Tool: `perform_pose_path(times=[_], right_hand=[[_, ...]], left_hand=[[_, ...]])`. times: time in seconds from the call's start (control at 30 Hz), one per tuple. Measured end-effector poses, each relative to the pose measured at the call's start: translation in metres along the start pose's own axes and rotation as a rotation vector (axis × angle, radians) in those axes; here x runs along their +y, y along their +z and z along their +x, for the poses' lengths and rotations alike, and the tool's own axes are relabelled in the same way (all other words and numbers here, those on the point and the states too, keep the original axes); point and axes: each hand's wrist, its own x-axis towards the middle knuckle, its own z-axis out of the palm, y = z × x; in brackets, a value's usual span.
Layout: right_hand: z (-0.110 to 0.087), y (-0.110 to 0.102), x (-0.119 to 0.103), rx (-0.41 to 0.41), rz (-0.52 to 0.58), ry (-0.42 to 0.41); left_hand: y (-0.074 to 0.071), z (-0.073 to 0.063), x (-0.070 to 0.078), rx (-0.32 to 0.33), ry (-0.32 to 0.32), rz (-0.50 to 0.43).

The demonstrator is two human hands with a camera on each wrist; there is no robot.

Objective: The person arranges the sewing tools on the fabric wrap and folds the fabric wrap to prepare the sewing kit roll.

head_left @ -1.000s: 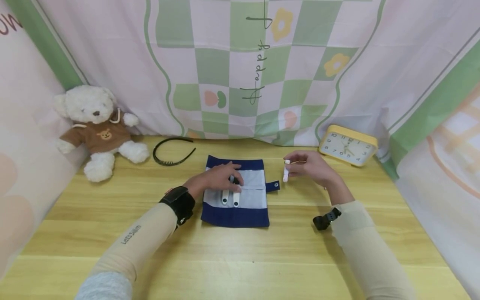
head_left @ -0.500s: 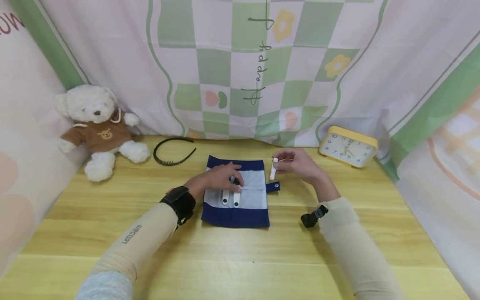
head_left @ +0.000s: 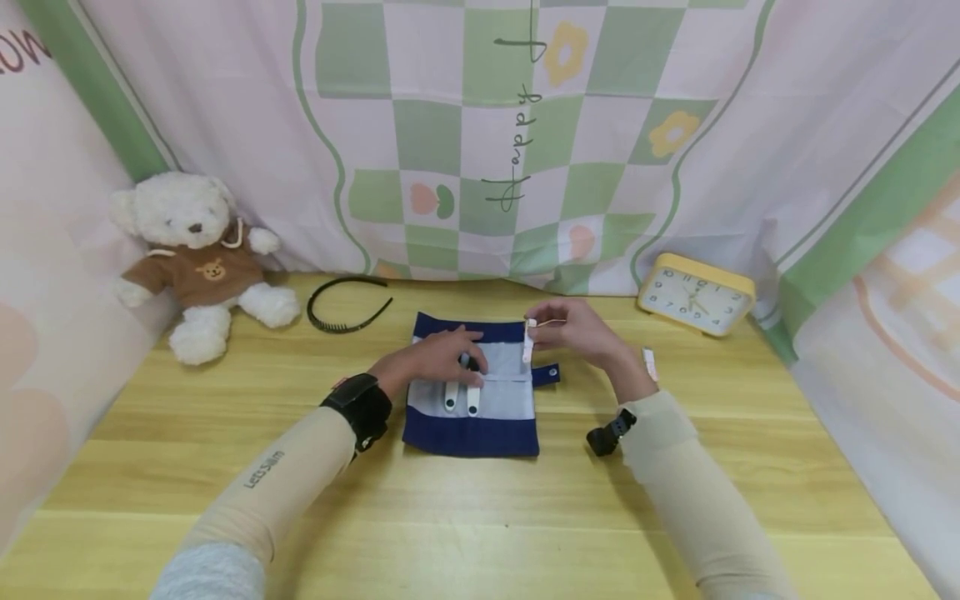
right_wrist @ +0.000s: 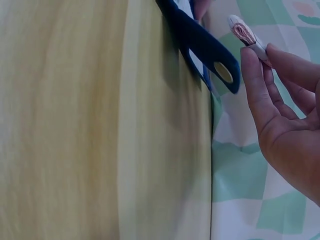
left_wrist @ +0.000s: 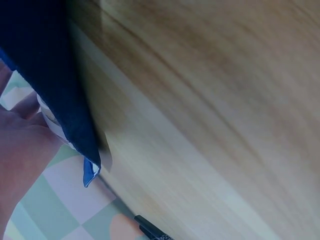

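Note:
A navy fabric pouch [head_left: 471, 435] with a pale grey lining lies spread out on the table, its snap tab [head_left: 546, 374] pointing right. My left hand [head_left: 438, 354] rests over the pouch, fingers relaxed. Two white strips [head_left: 473, 403] with black dots at their ends show below it, their upper parts hidden by the hand. Between thumb and fingertips my right hand [head_left: 573, 327] pinches a small white-banded thread skein [head_left: 529, 342] at the pouch's upper right edge. In the right wrist view, coiled pinkish strands show at the end of the skein [right_wrist: 243, 33].
Another small white and pink piece [head_left: 649, 364] lies on the table behind the right wrist. A yellow alarm clock [head_left: 696, 294] stands back right. Toward the back left are a black headband [head_left: 330, 325] and a white teddy bear [head_left: 198, 258]. A checked curtain [head_left: 495, 142] hangs behind.
My right hand has moved left with the thread skein, from beside the pouch to its right edge. The piece behind the right wrist has come into view. My left hand has stayed put.

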Motion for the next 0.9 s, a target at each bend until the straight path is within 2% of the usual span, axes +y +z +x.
perform_pose_path(times=[0.47,0.9], right_hand=[[0.014,0.019,-0.001,-0.057,-0.050,0.011],[0.021,0.034,-0.002,-0.063,-0.110,0.008]], left_hand=[[0.000,0.003,-0.004,-0.020,0.000,-0.006],[-0.002,0.003,0.000,-0.027,-0.014,0.009]])
